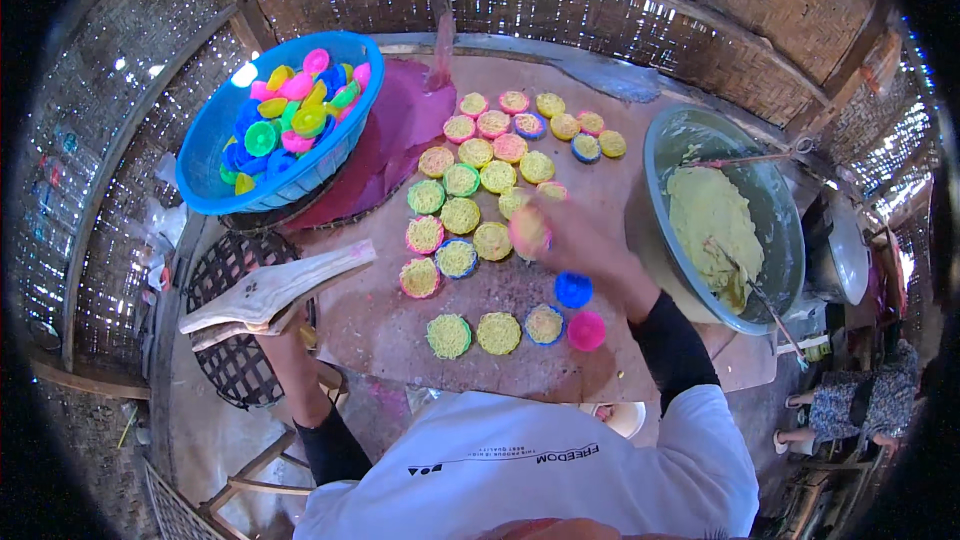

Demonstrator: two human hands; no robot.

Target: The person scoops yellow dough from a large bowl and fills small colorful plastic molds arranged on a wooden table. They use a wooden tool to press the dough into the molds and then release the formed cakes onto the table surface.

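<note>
My left hand is at the table's left edge, closed under a long pale wooden tool that looks like two stacked arms; most of its fingers are hidden. My right hand reaches over the table, blurred, its fingers closed around a small round mould with a yellowish filling. Beyond it, several small coloured moulds filled with pale yellow strands stand close together. Nearer me is a short row of filled moulds. Beside that row stand a blue mould and a pink mould, both unfilled.
A blue basket of loose colourful moulds stands at the far left, near a black woven basket. At right, a large grey-green basin holds yellow dough and utensils. Another person is at the far right.
</note>
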